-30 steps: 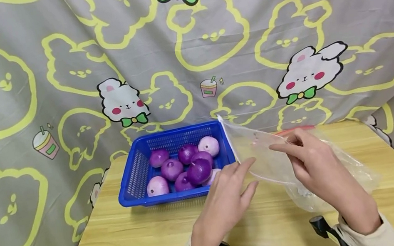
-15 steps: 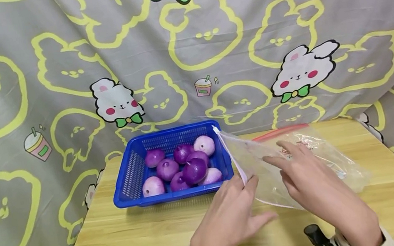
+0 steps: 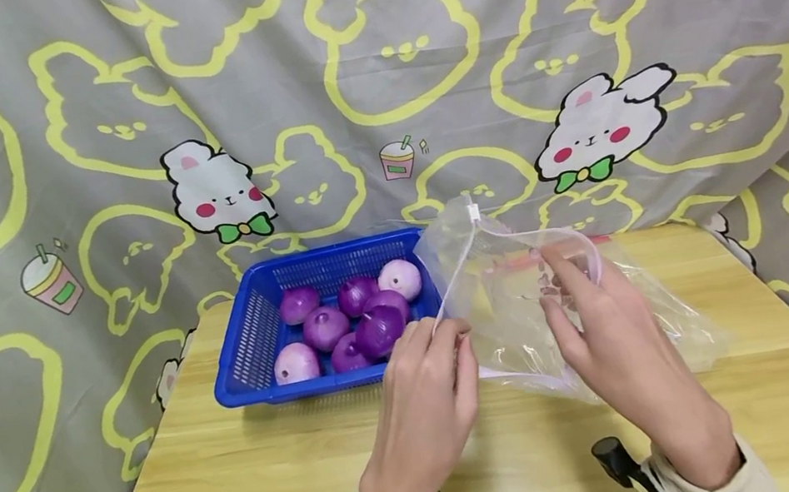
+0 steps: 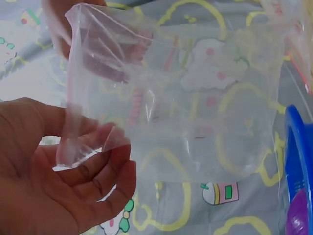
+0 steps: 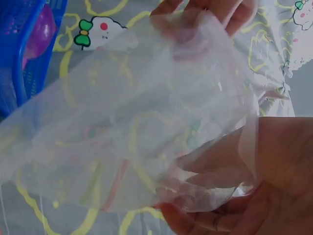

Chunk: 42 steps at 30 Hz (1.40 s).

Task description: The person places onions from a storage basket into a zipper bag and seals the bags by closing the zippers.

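- Nearest me, a black fitting (image 3: pixel 615 457) stuck out beside my right cuff (image 3: pixel 737 475).
- My left hand (image 3: pixel 418 411) pinched the near-left edge of the clear bag (image 3: pixel 505 331) between curled fingers and thumb.
- My right hand (image 3: pixel 622 357) had its index finger and thumb reaching into the bag's mouth, spread apart; I cannot tell whether the other fingers gripped the film.
- The bag was between my hands, just right of the basket, its mouth gaping up and towards me.
- The mouth's long axis ran away from me, with the white slider (image 3: pixel 474 212) at the far end.
- The blue basket (image 3: pixel 271 394) stood on the wooden table (image 3: pixel 202 491), its long axis left to right.
- Inside lay purple onions, the darkest one (image 3: pixel 380 330) tip upward.
- Beyond the bag, a red strip (image 3: pixel 596 239) showed partly.
- Farthest hung a grey cartoon cloth (image 3: pixel 266 87).
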Available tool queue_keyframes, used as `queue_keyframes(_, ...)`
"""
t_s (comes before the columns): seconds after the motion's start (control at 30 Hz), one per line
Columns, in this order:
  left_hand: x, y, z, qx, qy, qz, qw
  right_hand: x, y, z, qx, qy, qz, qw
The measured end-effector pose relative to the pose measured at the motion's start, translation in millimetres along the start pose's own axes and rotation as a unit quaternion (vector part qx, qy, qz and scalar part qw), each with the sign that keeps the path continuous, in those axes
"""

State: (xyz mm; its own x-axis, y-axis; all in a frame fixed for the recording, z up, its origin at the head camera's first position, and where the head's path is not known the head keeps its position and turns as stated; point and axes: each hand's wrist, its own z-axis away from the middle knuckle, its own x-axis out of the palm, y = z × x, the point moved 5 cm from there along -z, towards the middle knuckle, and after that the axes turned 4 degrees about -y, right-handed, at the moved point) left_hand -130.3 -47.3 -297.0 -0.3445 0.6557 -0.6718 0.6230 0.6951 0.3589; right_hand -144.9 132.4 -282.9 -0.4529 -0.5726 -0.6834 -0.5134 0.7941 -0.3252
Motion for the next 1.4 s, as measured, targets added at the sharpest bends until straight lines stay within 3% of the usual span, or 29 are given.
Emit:
queue_keyframes(0.13,2.6,-0.9,-0.6,-0.019,-0.008,-0.022,0.9996,8,-7,-3.4,-0.031,-0.028,-0.004,0.9991)
queue_keyframes(0.33,3.7,-0.4,1.6,-0.039,0.008,-0.028,0.9988,12,-11,-6.4,-0.033,-0.045,-0.008,0.9984)
queue_keyframes(0.43,7.3,0.8,4.4,-0.031,-0.008,-0.036,0.9988,11,-10,-7.0,-0.034,-0.021,-0.014,0.9991)
queue_keyframes(0.53,11.0,0.9,8.5,-0.03,-0.04,-0.056,0.9972,5,-6,-7.4,-0.029,0.039,-0.021,0.9986)
queue_keyframes(0.63,13.9,-0.6,11.8,-0.041,-0.067,-0.077,0.9939,1,1,-7.6,-0.011,0.095,-0.026,0.995)
queue_keyframes(0.73,15.7,-3.9,12.7,-0.063,-0.08,-0.084,0.9912,1,7,-8.0,0.012,0.112,-0.026,0.9933)
queue_keyframes(0.97,21.8,-17.0,6.8,-0.102,-0.079,-0.092,0.9874,7,14,-12.0,0.004,0.101,-0.033,0.9943)
queue_keyframes(1.2,46.8,-24.3,-6.2,-0.109,-0.13,-0.071,0.9829,19,20,-21.5,-0.012,0.072,-0.028,0.9969)
queue_keyframes(1.4,71.0,-21.0,5.6,-0.103,-0.166,-0.05,0.9794,23,32,-9.9,0.014,0.007,-0.005,0.9999)
